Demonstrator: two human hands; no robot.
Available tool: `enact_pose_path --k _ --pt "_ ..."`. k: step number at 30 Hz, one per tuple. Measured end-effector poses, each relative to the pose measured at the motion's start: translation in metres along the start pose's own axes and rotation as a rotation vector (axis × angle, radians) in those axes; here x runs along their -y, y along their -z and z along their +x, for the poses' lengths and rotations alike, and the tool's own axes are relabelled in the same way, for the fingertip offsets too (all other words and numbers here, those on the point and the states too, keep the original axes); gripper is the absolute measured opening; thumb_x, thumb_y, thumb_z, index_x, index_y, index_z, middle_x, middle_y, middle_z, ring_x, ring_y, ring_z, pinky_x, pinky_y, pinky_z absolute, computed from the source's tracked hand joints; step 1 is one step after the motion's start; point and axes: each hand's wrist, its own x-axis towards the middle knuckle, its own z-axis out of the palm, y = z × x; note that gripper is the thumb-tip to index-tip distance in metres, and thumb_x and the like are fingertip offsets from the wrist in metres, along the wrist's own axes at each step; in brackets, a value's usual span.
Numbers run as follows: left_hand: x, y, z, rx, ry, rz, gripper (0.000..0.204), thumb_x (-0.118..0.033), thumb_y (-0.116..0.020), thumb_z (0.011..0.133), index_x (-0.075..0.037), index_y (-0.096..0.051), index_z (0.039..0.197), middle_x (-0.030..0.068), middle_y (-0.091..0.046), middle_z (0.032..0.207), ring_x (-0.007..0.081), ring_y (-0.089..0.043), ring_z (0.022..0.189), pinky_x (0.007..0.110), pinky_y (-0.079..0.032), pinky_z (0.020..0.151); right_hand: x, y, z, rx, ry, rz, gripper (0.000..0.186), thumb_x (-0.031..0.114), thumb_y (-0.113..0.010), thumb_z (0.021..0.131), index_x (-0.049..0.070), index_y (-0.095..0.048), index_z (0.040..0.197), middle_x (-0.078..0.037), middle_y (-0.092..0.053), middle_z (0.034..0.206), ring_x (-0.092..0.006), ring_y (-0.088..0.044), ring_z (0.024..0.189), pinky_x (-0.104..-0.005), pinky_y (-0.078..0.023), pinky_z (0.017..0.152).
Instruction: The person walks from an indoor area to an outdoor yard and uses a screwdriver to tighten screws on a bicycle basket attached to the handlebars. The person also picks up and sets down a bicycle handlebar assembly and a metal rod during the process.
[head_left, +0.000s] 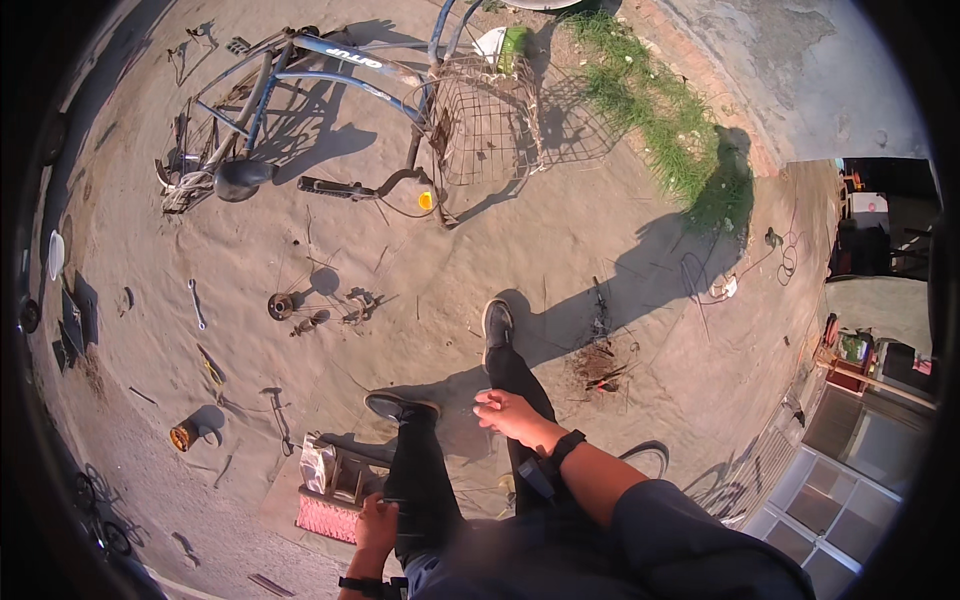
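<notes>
My right hand (pixel 505 416) is in front of my right thigh with its fingers curled; anything in them is too small to make out. My left hand (pixel 375 522) is low beside my left leg, fingers curled round something dark and unclear, next to a low stand (pixel 353 478) with a pink patterned side and a clear plastic bag (pixel 318 462). Beyond my feet lie loose bike parts (pixel 281 306), a spanner (pixel 197 305), a yellow-handled tool (pixel 211 368) and a rusty can (pixel 185 435). A blue bicycle frame (pixel 345 54) with a wire basket (pixel 480 130) lies farther forward.
A grass strip (pixel 680 160) runs beside a concrete edge (pixel 790 80) at front right. Cables (pixel 700 280), small tools (pixel 605 383) and debris lie on the ground to my right, near a doorway with household items (pixel 858 360) and a panelled metal frame (pixel 815 510).
</notes>
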Motion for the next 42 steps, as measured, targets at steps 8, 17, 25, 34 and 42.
enact_pose_path --k 8,17,25,34,42 --pt "-0.156 -0.045 0.015 0.208 -0.036 0.110 0.052 -0.036 -0.064 0.094 -0.003 -0.055 0.132 0.0118 -0.074 0.103 0.0315 -0.070 0.099 0.045 -0.054 0.087 -0.006 0.096 -0.008 0.062 -0.181 0.462 0.043 0.021 -0.063 0.100 0.003 -0.052 0.138 -0.011 -0.063 0.123 -0.0230 -0.068 0.106 -0.0370 -0.056 0.084" --pt "-0.248 -0.072 0.050 0.315 -0.082 0.265 0.045 -0.031 -0.067 0.094 -0.002 -0.058 0.128 0.0132 -0.072 0.101 0.0291 -0.071 0.096 0.039 -0.055 0.084 -0.009 0.130 -0.001 0.220 -0.179 0.775 0.045 0.016 -0.060 0.100 0.008 -0.046 0.142 -0.016 -0.061 0.129 -0.0306 -0.065 0.113 -0.0459 -0.057 0.090" --pt "-0.266 -0.078 0.054 0.341 -0.066 0.369 0.045 -0.032 -0.066 0.095 -0.003 -0.058 0.128 0.0130 -0.072 0.102 0.0299 -0.070 0.097 0.039 -0.055 0.085 -0.019 0.142 0.003 0.328 -0.114 0.897 0.045 0.021 -0.054 0.105 0.006 -0.042 0.145 -0.019 -0.058 0.130 -0.0347 -0.062 0.118 -0.0471 -0.054 0.093" --pt "-0.284 -0.083 0.055 0.329 -0.067 0.383 0.046 -0.034 -0.066 0.093 -0.004 -0.059 0.127 0.0139 -0.072 0.102 0.0327 -0.069 0.098 0.043 -0.054 0.086 -0.009 0.154 0.001 0.331 -0.156 0.919 0.043 0.021 -0.053 0.106 0.006 -0.042 0.145 -0.020 -0.058 0.130 -0.0359 -0.062 0.118 -0.0496 -0.054 0.095" --pt "-0.315 -0.070 0.051 0.316 -0.117 0.464 0.044 -0.033 -0.066 0.095 -0.005 -0.058 0.128 0.0150 -0.073 0.104 0.0341 -0.069 0.100 0.042 -0.055 0.086 -0.003 0.152 0.001 0.334 -0.110 0.933 0.049 0.025 -0.063 0.101 0.008 -0.046 0.143 -0.015 -0.061 0.127 -0.0323 -0.064 0.115 -0.0471 -0.056 0.091"
